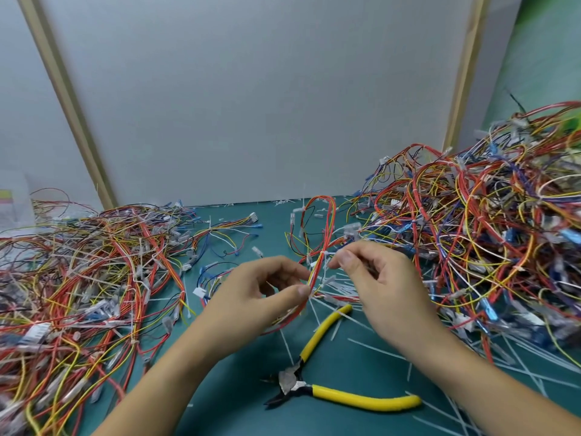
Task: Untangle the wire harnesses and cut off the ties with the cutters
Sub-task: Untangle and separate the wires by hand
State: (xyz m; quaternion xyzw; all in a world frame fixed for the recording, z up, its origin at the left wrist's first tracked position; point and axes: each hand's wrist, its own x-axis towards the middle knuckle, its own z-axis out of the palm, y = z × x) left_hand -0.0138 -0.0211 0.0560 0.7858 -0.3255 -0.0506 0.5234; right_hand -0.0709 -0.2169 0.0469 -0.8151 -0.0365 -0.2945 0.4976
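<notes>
My left hand (pixel 254 297) pinches a red, orange and yellow wire harness (pixel 317 228) between thumb and fingers, and the harness loops upward above the green mat. A white cable tie (pixel 327 253) wraps the bundle just above that pinch. My right hand (pixel 377 278) holds the tie's end with thumb and forefinger. The yellow-handled cutters (pixel 333 391) lie open on the mat below both hands, untouched.
A large tangled pile of wires (pixel 490 234) fills the right side. A flatter pile of wires (pixel 85 278) covers the left. Cut white tie pieces (pixel 371 347) litter the green mat (pixel 232 388). A grey panel (pixel 251 105) stands behind.
</notes>
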